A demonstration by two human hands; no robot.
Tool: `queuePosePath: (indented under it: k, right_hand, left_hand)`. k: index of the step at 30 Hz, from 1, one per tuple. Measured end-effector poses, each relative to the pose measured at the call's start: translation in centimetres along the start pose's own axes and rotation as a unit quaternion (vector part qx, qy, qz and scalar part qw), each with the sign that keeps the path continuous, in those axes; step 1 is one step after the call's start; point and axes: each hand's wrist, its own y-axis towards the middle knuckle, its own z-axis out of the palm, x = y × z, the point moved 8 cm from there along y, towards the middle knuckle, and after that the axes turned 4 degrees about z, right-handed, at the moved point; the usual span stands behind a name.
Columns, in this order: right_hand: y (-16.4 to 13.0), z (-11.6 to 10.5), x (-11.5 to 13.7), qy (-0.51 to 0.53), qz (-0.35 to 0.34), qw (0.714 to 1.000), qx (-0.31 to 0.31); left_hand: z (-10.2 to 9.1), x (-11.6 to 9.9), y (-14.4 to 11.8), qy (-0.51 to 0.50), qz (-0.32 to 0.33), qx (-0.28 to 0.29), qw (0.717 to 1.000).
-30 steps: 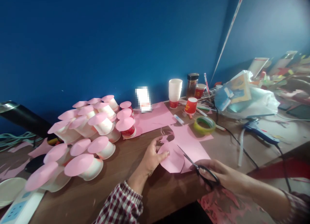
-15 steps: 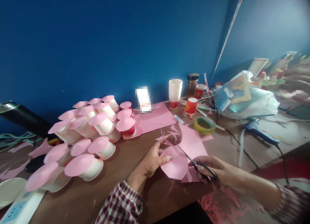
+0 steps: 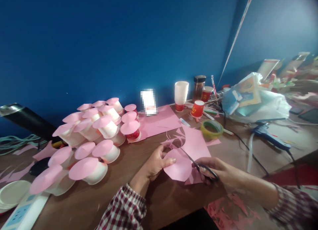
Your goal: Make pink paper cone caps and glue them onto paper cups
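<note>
My left hand [image 3: 157,161] pinches the left edge of a pink paper disc [image 3: 178,165], thumb on top and fingers beneath. In my right hand [image 3: 213,168] are dark-handled scissors [image 3: 196,163], their blades lying along the disc's upper right edge. A larger pink sheet [image 3: 197,142] with a curved cut-out spreads behind and right of the disc. Thin pink offcuts [image 3: 175,134] lie just beyond my left fingers. To the left stand several upturned paper cups [image 3: 95,174], each topped with a shallow pink paper cone [image 3: 83,168].
Green tape [image 3: 212,129] and a blue glue gun [image 3: 272,136] with its cord lie right. At the back are stacked cups [image 3: 181,95], a jar [image 3: 198,88], pink sheets [image 3: 161,122] and a plastic bag [image 3: 258,104]. A power strip [image 3: 27,211] sits front left. Pink scraps [image 3: 228,211] lie below the edge.
My right hand and the scissors have moved slightly left and up along the disc's edge. The disc has shifted a little left in my left hand's grip. The whole view has shifted slightly.
</note>
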Motion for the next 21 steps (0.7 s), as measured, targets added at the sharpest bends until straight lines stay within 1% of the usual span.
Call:
queuePosePath:
  k: [3, 7, 9, 11, 15, 17, 19, 21]
  right_hand:
    - [0.1, -0.1, 0.0, 0.003, -0.006, 1.000, -0.008]
    - [0.4, -0.5, -0.2, -0.024, -0.011, 1.000, -0.017]
    - [0.5, -0.7, -0.3, -0.036, -0.006, 0.999, -0.025]
    - [0.6, -0.9, -0.3, -0.042, 0.000, 0.999, -0.033]
    - [0.8, -1.0, 0.2, -0.075, 0.007, 0.997, -0.029]
    - [1.4, -1.0, 0.6, -0.097, 0.002, 0.995, -0.011]
    - [2.4, -1.2, 1.2, -0.106, -0.011, 0.994, -0.003]
    - [3.7, -1.8, 2.2, -0.105, -0.036, 0.994, -0.021]
  left_hand:
    - [0.1, 0.0, -0.1, -0.007, -0.002, 0.007, 1.000]
    - [0.0, -0.3, -0.1, -0.017, 0.004, 0.003, 1.000]
    - [-0.3, -0.5, 0.0, -0.018, 0.009, -0.006, 1.000]
    - [-0.6, -0.4, 0.0, -0.011, 0.000, -0.014, 1.000]
    - [-1.6, -0.3, -0.1, 0.029, -0.014, -0.021, 0.999]
    - [-2.3, -0.6, -0.1, 0.057, -0.013, -0.038, 0.998]
    - [-3.3, -1.1, 0.0, 0.089, -0.005, -0.073, 0.993]
    - [-4.5, -1.8, 0.0, 0.125, 0.015, -0.115, 0.985]
